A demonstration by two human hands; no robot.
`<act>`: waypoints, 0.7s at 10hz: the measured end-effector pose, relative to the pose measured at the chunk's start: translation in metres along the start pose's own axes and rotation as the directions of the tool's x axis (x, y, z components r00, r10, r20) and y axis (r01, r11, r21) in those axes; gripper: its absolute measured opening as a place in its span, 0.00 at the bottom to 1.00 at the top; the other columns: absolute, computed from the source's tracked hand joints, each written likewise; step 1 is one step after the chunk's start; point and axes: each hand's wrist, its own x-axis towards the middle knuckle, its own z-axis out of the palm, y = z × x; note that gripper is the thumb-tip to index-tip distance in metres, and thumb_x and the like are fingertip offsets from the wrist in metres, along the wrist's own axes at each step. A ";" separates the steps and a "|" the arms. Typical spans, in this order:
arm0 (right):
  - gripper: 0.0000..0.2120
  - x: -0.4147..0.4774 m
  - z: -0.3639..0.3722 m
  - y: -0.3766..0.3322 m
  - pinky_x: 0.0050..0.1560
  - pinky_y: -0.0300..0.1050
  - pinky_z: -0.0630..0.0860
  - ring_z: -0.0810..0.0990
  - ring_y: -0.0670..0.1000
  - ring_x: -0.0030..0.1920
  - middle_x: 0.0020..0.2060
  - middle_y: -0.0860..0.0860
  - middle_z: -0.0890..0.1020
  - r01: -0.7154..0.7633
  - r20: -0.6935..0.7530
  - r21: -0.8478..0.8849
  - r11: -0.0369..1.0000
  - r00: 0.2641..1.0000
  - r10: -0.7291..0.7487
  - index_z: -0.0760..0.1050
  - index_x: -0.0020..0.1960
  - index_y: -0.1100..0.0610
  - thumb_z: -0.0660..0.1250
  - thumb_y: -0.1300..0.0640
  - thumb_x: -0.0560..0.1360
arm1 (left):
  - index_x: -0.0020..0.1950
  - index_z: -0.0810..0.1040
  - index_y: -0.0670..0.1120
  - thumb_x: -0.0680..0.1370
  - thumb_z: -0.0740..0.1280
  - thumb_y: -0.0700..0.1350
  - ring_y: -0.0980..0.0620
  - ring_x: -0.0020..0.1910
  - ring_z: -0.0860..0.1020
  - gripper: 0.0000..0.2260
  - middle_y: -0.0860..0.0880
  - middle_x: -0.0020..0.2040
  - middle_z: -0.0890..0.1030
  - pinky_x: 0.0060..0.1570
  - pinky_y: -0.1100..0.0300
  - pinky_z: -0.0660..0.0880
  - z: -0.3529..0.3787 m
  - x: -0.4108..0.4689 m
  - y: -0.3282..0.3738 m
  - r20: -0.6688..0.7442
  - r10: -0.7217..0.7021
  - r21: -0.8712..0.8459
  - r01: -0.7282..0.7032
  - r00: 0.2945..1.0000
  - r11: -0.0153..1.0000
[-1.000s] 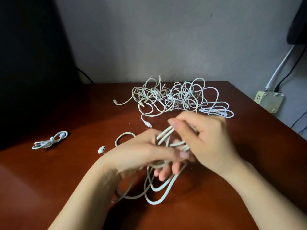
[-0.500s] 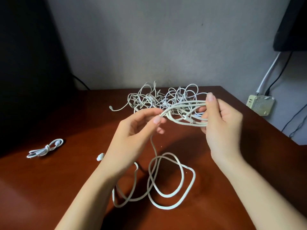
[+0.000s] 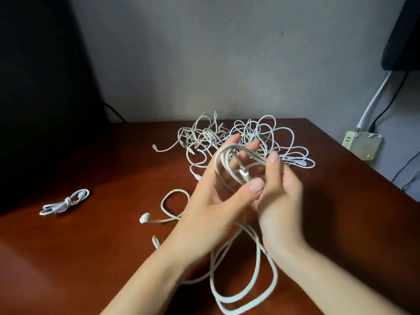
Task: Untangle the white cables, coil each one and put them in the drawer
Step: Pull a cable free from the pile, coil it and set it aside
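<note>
Risk first. Far left, one tied bundle (image 3: 64,202) is lying on the surface (image 3: 102,258), well apart from the work. The plug (image 3: 144,217) of the cable (image 3: 236,146) is resting loose near the left wrist, with slack trailing under both forearms. I am judging that a pull on the coil could drag this slack into a fresh knot or catch the plug on a loop.

Left hand (image 3: 216,205): fingers nearly straight, loops hanging round them, thumb pressing strands in. If that grip is loosening, the loops are sliding off.

Right hand (image 3: 281,201): pinching the same loops. Behind it the tangle (image 3: 204,135) is sitting close, so stray strands could snag.

The cable is looking off-white, thick and soft, with a few uneven turns held above the surface.
</note>
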 end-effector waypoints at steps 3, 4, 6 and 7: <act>0.14 -0.005 0.001 0.006 0.49 0.43 0.77 0.82 0.45 0.46 0.43 0.50 0.84 0.098 0.202 -0.124 0.987 0.977 -0.072 0.77 0.49 0.55 0.58 0.48 0.79 | 0.47 0.83 0.55 0.75 0.69 0.49 0.51 0.56 0.80 0.04 0.51 0.50 0.83 0.57 0.51 0.75 -0.007 0.005 -0.004 -0.201 -0.044 -0.117 0.020 0.979 0.993; 0.14 -0.008 0.001 0.006 0.51 0.48 0.77 0.81 0.47 0.48 0.45 0.49 0.83 0.145 0.370 -0.195 0.970 0.927 -0.064 0.74 0.51 0.52 0.68 0.44 0.72 | 0.42 0.84 0.52 0.74 0.67 0.51 0.52 0.51 0.82 0.08 0.52 0.44 0.84 0.53 0.52 0.77 -0.020 0.009 0.001 -0.299 -0.060 -0.243 -0.015 0.952 0.970; 0.15 -0.006 -0.003 0.011 0.52 0.53 0.79 0.81 0.47 0.42 0.43 0.49 0.83 0.073 0.600 -0.464 0.883 0.760 0.252 0.76 0.49 0.52 0.73 0.51 0.65 | 0.43 0.73 0.45 0.77 0.60 0.50 0.52 0.43 0.81 0.09 0.50 0.36 0.75 0.63 0.46 0.73 -0.041 0.020 0.019 -0.445 -0.059 -0.432 -0.156 0.894 0.888; 0.03 -0.009 -0.003 0.008 0.53 0.49 0.78 0.80 0.46 0.43 0.41 0.49 0.83 0.093 0.705 -0.447 0.890 0.648 0.287 0.79 0.45 0.55 0.69 0.62 0.74 | 0.39 0.69 0.45 0.82 0.55 0.47 0.54 0.32 0.76 0.13 0.51 0.31 0.71 0.46 0.55 0.81 -0.045 0.024 0.023 -0.485 -0.116 -0.560 -0.207 0.867 0.802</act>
